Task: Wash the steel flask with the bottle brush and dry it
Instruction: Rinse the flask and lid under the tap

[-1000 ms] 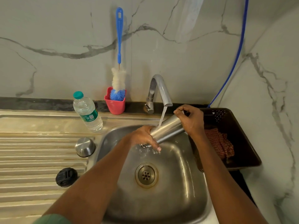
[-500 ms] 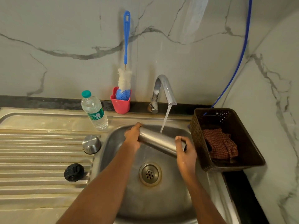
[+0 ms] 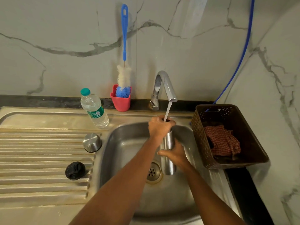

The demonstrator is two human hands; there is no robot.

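Note:
The steel flask (image 3: 168, 142) stands upright over the sink basin (image 3: 123, 143), its mouth under the running tap (image 3: 164, 85). My left hand (image 3: 159, 126) grips its neck near the top. My right hand (image 3: 176, 154) wraps around its lower body. Water streams from the spout into the flask's mouth. The bottle brush (image 3: 124, 67), blue-handled with white and blue bristles, stands in a red cup (image 3: 121, 101) against the wall. A checked red cloth (image 3: 222, 140) lies in the brown basket (image 3: 230, 163) to the right.
On the ribbed drainboard (image 3: 40, 151) sit a steel cap (image 3: 92, 142) and a black stopper (image 3: 75, 170). A plastic water bottle (image 3: 94, 108) stands behind them. A blue hose (image 3: 240, 62) runs down the wall to the basket. The drain (image 3: 153, 172) lies below the flask.
The flask has swung from lying across the basin to upright, its mouth now under the water stream. My left hand went to its top and my right to its lower body.

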